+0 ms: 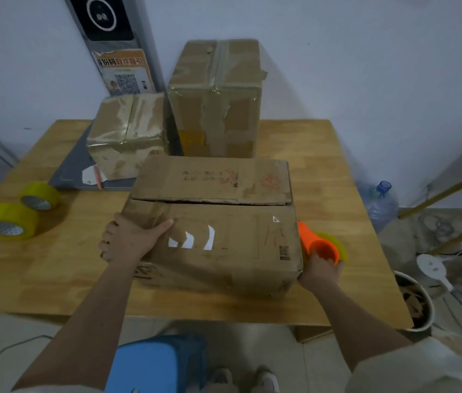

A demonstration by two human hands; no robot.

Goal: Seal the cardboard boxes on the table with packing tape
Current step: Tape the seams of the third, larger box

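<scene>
A wide cardboard box (224, 236) lies on the wooden table (62, 268) in front of me, its two top flaps folded down with a bare seam between them. My left hand (132, 236) lies flat on the box's near left corner, thumb over the top. My right hand (322, 269) holds an orange tape dispenser (319, 243) with a yellow roll against the box's right side. Behind it stand a small taped box (128, 134) and a tall taped box (217, 97).
Two yellow tape rolls (8, 221) (41, 195) lie at the table's left. A grey mat (74, 165) with a paper scrap sits behind them. A blue stool (159, 364) is below, with a water bottle (380, 202) and a white bucket (414, 302) to the right.
</scene>
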